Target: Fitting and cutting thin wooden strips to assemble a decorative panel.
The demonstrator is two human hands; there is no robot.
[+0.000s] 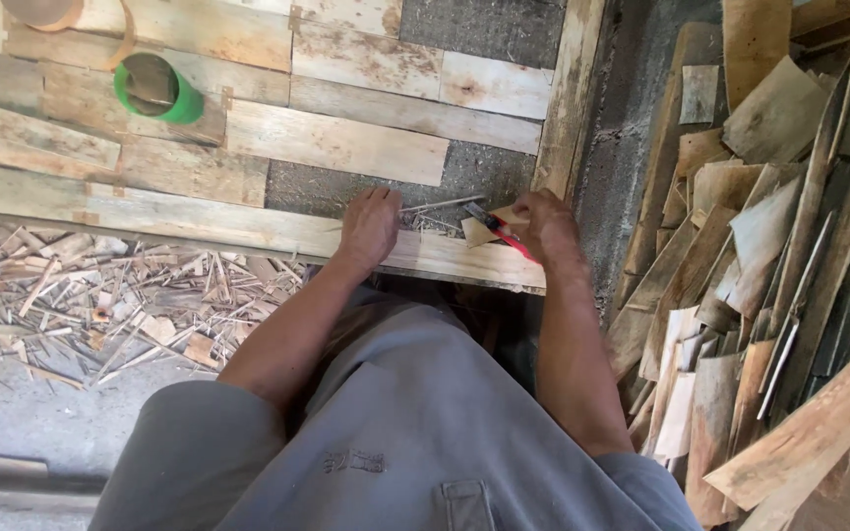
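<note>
Patchwork of veneer strips (336, 143) covered most of the bench (484, 29), gaps remaining, while my left hand (368, 228) pressed flat and my right hand (543, 224) gripped a red knife (500, 232) trimming a small piece (479, 232).
</note>
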